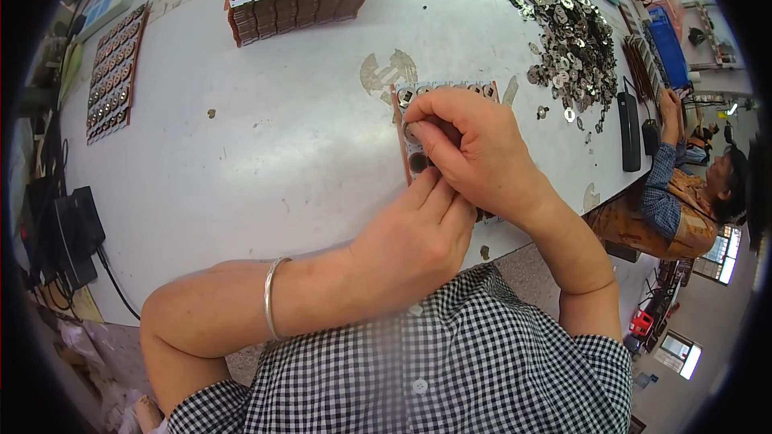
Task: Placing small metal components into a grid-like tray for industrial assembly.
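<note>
Under my hands lies a panel of small circuit boards (404, 145), orange-brown at its edge, with rows of round dark pads and shiny metal pieces along its far row. My right hand (482, 145) is over it, thumb and forefinger pinched at a round spot near the panel's left edge. Whatever is between those fingertips is too small to make out. Just nearer to me, my left hand (422, 229) has its fingers bent together over the panel, the tips partly hidden beneath my right hand. A silver bangle (270, 297) circles my left forearm.
Loose shiny metal pieces (567, 52) are heaped at the far right. A tall stack of similar panels (301, 4) stands at the back. Another panel (118, 72) lies far left, near black power adapters (72, 233). A person (683, 201) sits at the right.
</note>
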Demonstrator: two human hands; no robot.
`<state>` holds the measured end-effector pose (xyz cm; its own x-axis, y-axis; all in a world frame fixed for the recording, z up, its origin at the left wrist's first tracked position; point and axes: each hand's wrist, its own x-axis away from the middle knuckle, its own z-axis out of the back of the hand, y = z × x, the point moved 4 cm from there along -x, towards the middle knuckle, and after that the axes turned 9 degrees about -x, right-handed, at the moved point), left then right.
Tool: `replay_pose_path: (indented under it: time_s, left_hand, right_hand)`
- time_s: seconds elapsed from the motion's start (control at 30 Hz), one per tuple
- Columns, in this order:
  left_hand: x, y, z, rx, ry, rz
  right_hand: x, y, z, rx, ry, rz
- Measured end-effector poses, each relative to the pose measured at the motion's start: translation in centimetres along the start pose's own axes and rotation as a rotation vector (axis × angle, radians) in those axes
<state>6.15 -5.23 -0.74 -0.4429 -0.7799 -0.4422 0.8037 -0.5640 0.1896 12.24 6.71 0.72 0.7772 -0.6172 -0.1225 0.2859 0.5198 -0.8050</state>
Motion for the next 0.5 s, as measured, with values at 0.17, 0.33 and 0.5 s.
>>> replay_pose_path:
  time_s: [0.17, 0.33, 0.5]
  left_hand:
    - [0.01, 0.07, -0.07, -0.047, 0.016, -0.007]
    - [0.17, 0.33, 0.25, -0.079, 0.006, 0.028]
    - [0.29, 0.47, 0.11, -0.113, -0.018, 0.024]
  right_hand:
    - [0.36, -0.1, -0.41, -0.03, 0.046, -0.031]
    - [0.56, -0.25, -0.46, 0.084, 0.085, -0.026]
    - [0.89, 0.29, -0.05, 0.122, 0.186, 0.031]
